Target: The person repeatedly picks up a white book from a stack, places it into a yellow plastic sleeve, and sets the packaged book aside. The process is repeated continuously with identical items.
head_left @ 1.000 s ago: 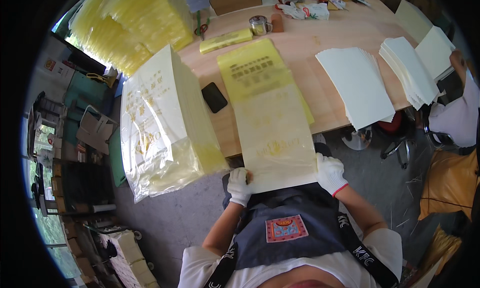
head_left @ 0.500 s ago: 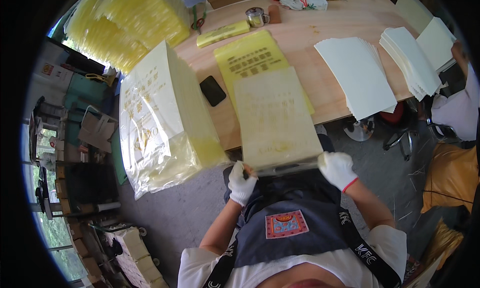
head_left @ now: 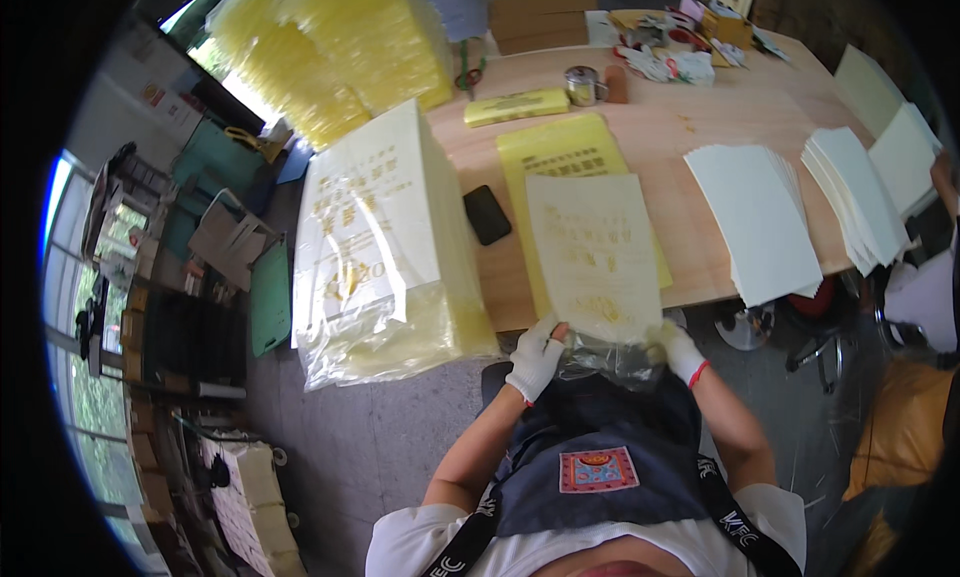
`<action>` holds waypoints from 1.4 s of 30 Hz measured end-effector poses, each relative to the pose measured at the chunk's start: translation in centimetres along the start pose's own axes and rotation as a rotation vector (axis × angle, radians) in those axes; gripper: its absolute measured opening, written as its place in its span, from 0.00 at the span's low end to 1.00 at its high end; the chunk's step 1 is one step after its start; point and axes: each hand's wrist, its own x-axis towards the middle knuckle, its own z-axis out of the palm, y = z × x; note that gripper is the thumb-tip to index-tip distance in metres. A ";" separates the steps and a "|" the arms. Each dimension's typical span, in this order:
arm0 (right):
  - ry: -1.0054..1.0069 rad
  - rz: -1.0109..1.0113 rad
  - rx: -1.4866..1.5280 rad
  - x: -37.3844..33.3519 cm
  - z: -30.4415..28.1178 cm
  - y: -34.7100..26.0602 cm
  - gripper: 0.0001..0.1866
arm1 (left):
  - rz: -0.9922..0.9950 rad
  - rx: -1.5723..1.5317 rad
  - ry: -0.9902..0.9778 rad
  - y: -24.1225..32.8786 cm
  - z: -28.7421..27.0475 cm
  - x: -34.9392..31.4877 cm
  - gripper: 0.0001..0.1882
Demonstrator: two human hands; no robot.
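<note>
Head view: arms reached forward, left hand pinching the printed bag by its near corner, right hand at the other, too blurry to tell its grip. Bag lay over yellow bags along the wooden table's near edge, grey floor below.

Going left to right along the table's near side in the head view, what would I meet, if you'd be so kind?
Tall bagged stack → black phone → bagged printed sheet → wider white stack → narrower white stack.

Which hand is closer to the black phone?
Left: the left hand is below and slightly right of the phone; the right hand, also below, is much farther right.
</note>
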 end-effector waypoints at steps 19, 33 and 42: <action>-0.294 -0.941 -1.036 -5.2 31.4 -21.9 0.29 | -0.166 -0.357 0.990 -10.9 -29.1 -9.6 0.13; -0.356 -0.298 -1.292 -6.8 13.3 -3.0 0.20 | 0.056 0.446 -0.054 -3.4 6.8 7.2 0.13; -0.147 -0.206 -0.921 -8.0 9.7 -4.4 0.18 | -0.075 0.570 -0.304 -4.8 8.3 13.9 0.10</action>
